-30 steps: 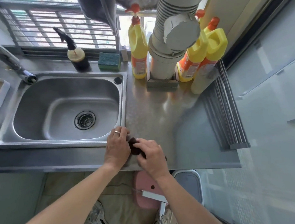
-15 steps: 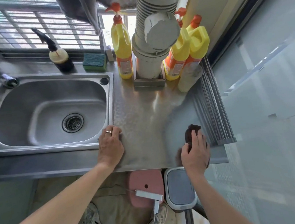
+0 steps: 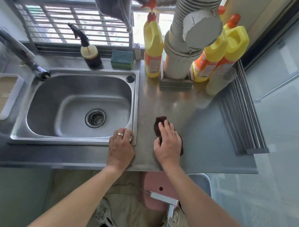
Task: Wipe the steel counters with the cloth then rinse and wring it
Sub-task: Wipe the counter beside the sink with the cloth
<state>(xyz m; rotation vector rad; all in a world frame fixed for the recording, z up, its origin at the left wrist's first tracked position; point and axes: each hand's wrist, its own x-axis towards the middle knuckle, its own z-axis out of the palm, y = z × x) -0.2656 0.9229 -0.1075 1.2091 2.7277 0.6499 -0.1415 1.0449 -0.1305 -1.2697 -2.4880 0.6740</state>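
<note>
Two hands are down on the steel worktop (image 3: pixel 164 101) in my head view. My right hand (image 3: pixel 167 144) lies flat on the dark brown cloth (image 3: pixel 159 124), fingers straight and pressing it onto the steel; its grip is spread, not curled round anything. The cloth pokes out past the fingertips at 12 o'clock and along the hand's 3 o'clock edge. It sits just beside the sink (image 3: pixel 73 105), at about 3 o'clock from the basin's near right corner.

My left hand (image 3: pixel 120 148), wearing a ring (image 3: pixel 120 134), rests palm-down on that same near right corner of the sink rim, fingers relaxed and holding nothing. Both hands lie close together but apart.

At 12 o'clock from the cloth stand a grey pipe (image 3: pixel 182 57) and yellow bottles (image 3: pixel 153 46), with a green sponge (image 3: pixel 122 59) and a dark spray bottle (image 3: pixel 89 54) along the back edge by the window. At 3 o'clock a ribbed drying rack (image 3: pixel 242 116) lies on the worktop. The tap (image 3: pixel 24 57) leans over the sink's far left corner, next to a white tray (image 3: pixel 0 98).
</note>
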